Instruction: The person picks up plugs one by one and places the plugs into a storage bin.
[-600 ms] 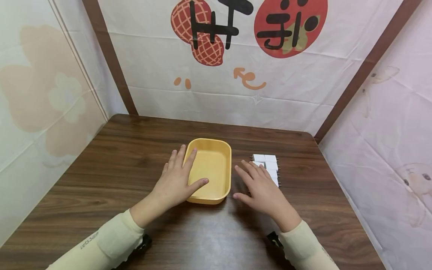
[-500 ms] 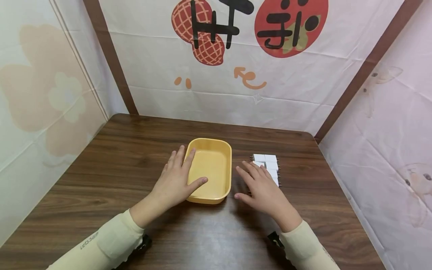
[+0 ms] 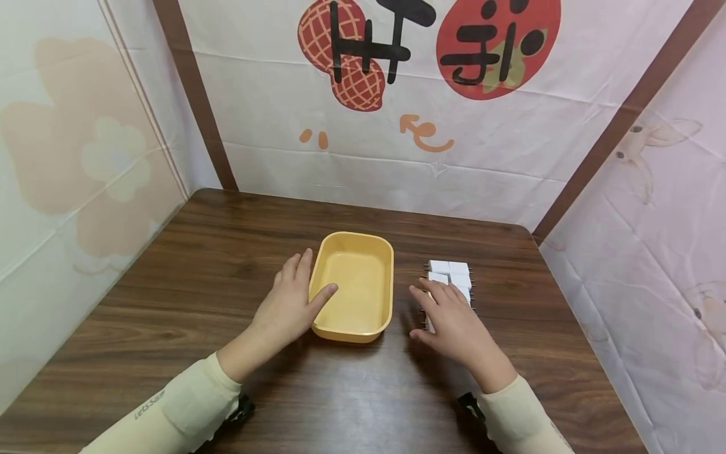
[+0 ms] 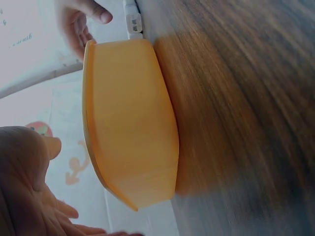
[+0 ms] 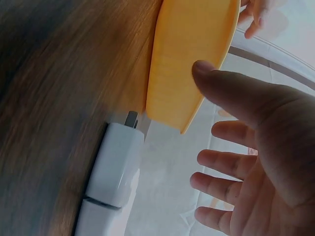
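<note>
A yellow rectangular plastic tub [image 3: 354, 293] stands on the table with nothing inside. My left hand [image 3: 280, 312] hovers at its left side, fingers extended and the thumb over the rim; in the left wrist view the palm is apart from the tub's wall [image 4: 133, 123]. To the tub's right lies a block of several white plug-in chargers [image 3: 458, 268] with metal prongs sticking out sideways. My right hand [image 3: 454, 325] is held over the near part of that block, hiding some of it, fingers spread and slightly bent. The right wrist view shows a charger [image 5: 115, 164] below the hand, nothing in its grasp.
Dark wood-grain table [image 3: 351, 397] beneath everything. A printed white cloth [image 3: 368, 164] hangs behind the far edge, with further cloth walls at left and right. Black straps or devices [image 3: 471, 407] sit under both wrists.
My left hand has drawn left, its fingers and thumb covering less of the tub. My right hand has shifted slightly right over the chargers. The head view has turned a little.
</note>
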{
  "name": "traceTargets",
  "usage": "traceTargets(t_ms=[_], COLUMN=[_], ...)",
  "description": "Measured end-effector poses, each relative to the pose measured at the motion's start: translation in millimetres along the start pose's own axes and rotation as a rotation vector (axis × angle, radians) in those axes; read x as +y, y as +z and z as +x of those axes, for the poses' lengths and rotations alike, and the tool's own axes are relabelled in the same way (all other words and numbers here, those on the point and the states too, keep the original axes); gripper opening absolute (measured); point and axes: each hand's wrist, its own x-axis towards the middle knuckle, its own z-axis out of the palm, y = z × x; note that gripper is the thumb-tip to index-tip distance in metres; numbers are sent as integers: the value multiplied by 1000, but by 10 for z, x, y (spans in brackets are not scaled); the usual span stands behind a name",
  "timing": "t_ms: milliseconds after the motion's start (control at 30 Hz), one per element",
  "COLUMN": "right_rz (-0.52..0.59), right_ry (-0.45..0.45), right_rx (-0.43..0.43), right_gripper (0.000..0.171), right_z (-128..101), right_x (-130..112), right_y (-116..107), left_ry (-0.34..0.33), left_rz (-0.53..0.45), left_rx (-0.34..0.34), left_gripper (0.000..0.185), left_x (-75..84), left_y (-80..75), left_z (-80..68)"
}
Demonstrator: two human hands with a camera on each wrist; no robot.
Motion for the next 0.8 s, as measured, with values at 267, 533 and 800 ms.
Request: traceTargets(t_ms=[267, 533, 800], right_rz=[-13, -41, -96], right_ry=[25, 60, 32], right_rx=[-16, -83, -85], right_gripper=[79, 74, 60], right_z=[-55, -74, -94], right_x=[92, 142, 184], right_y=[34, 25, 49], left_ry=[-87, -103, -132], left_rz=[-48, -101, -152], left_rx=[-69, -138, -184], left_gripper=[97, 94, 79], left_x=[-45, -81, -130], left_y=[-9, 3, 45], left_z=[17, 51, 63])
